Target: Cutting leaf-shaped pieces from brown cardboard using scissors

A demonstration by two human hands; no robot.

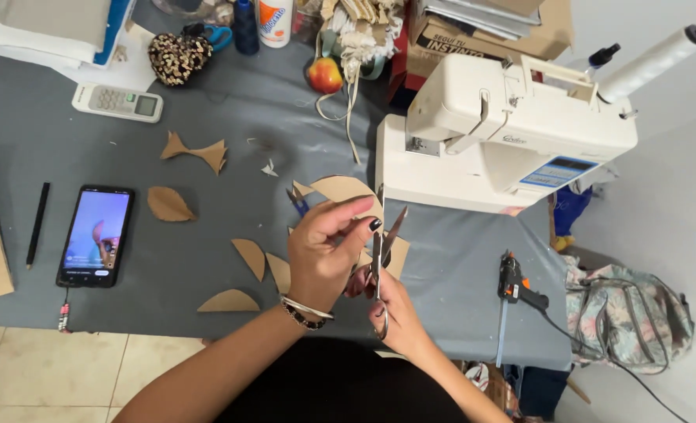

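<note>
My left hand (326,249) pinches a curved piece of brown cardboard (344,188) above a grey cloth-covered table (207,102). My right hand (395,309) grips a pair of scissors (385,239) with its blades apart and pointing up at the cardboard's edge. Several cut leaf-shaped cardboard pieces lie on the cloth around my hands, such as one leaf (168,204), another (250,257) and a half-round one (229,301). A blue pen (298,202) lies just behind my left hand.
A white sewing machine (504,133) stands at the right. A phone (95,235) with a lit screen, a black pencil (37,223) and a remote (117,102) lie at the left. A glue gun (516,290) rests near the table's right edge, a patterned backpack (630,317) beyond it.
</note>
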